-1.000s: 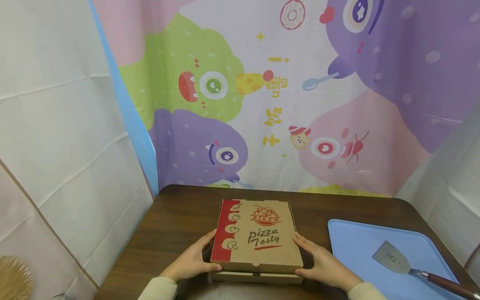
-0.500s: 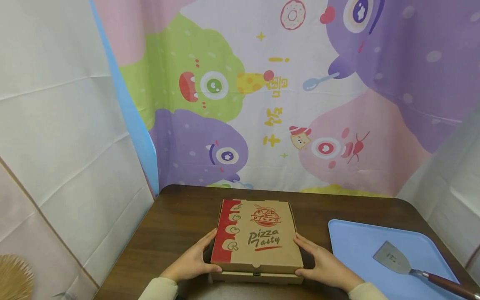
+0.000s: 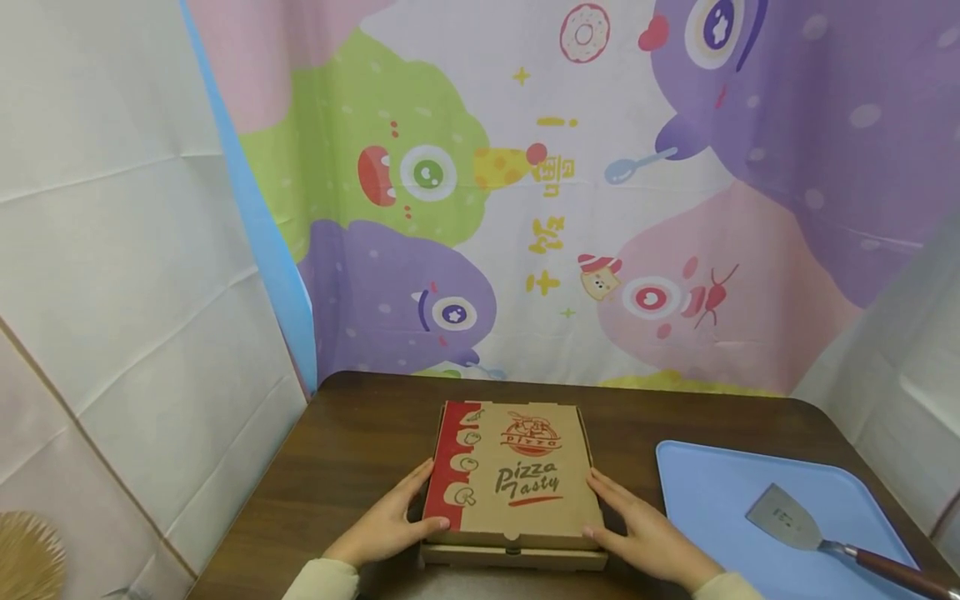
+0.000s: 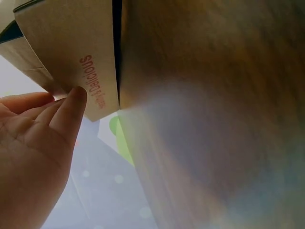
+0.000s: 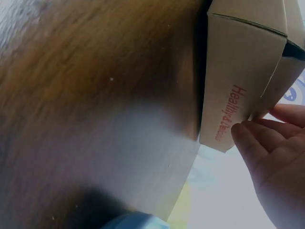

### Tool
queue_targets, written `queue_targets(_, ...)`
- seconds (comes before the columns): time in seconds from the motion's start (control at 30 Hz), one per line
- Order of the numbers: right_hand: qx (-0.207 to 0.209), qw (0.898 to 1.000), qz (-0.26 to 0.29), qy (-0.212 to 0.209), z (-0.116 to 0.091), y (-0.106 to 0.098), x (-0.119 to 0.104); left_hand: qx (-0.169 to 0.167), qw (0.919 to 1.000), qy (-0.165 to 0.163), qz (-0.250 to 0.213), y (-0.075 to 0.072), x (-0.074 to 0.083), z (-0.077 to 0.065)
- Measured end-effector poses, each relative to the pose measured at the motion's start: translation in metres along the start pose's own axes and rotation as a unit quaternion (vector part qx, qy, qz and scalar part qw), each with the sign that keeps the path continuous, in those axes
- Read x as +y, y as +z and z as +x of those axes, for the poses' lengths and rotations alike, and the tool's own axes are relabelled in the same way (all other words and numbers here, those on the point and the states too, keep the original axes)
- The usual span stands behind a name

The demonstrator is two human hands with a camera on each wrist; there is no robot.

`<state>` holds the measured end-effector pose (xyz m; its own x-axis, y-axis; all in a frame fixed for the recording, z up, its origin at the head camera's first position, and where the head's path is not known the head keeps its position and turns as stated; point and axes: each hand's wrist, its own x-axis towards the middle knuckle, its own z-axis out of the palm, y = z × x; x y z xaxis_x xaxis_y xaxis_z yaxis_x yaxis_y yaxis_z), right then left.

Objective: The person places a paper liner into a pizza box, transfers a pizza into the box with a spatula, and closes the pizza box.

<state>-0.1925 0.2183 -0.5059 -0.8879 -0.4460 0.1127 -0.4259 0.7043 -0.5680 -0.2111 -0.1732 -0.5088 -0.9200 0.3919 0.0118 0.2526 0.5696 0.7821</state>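
Note:
A brown cardboard pizza box [image 3: 540, 517] with a red printed strip lies on the table, its front flap toward me. A narrow gap shows between lid and base along the front. My left hand [image 3: 392, 521] grips the box's left side, thumb over the front left corner of the lid. On the opposite side my right hand [image 3: 647, 537] holds it the same way, thumb at the front right corner. In the left wrist view, fingertips [image 4: 76, 95] touch the printed side wall [image 4: 90, 62]. The right wrist view shows fingertips [image 5: 240, 131] against the other side wall [image 5: 233, 86].
Right of the box, a blue tray [image 3: 705, 492] carries a metal spatula [image 3: 787, 521] with a wooden handle. The dark wooden table [image 3: 337, 442] ends at a printed cartoon curtain [image 3: 525, 333]. At the far lower left is a straw-coloured round thing [image 3: 30, 554].
Both thumbs have moved from the box's front edge up onto the front corners of the lid. The box, tray and spatula stay in place.

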Motion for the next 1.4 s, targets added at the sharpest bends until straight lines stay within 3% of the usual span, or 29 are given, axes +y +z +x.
queue_targets(0.27,0.000,1.000,-0.027,0.001,-0.0010,0.0056,0.0020,-0.008,0.9994,0.020,0.028,0.0020,0.0014,-0.0002)
queue_targets(0.7,-0.033,0.999,-0.027,0.014,0.0016,0.0052,-0.0001,-0.014,0.9985,0.023,0.047,0.0043,0.0012,0.0011)
queue_targets(1.1,-0.033,0.999,-0.036,0.015,0.0013,0.0053,-0.0007,-0.015,0.9982,0.019,0.055,0.0047,0.0019,0.0020)
queue_targets(1.27,-0.013,0.999,-0.022,0.018,0.0016,0.0042,-0.0006,0.004,0.9979,0.022,0.060,0.0042,0.0023,0.0015)
queue_targets(1.4,0.047,0.998,-0.025,0.022,0.0037,-0.0008,0.0000,0.041,0.9970,0.020,0.063,0.0021,0.0019,0.0030)
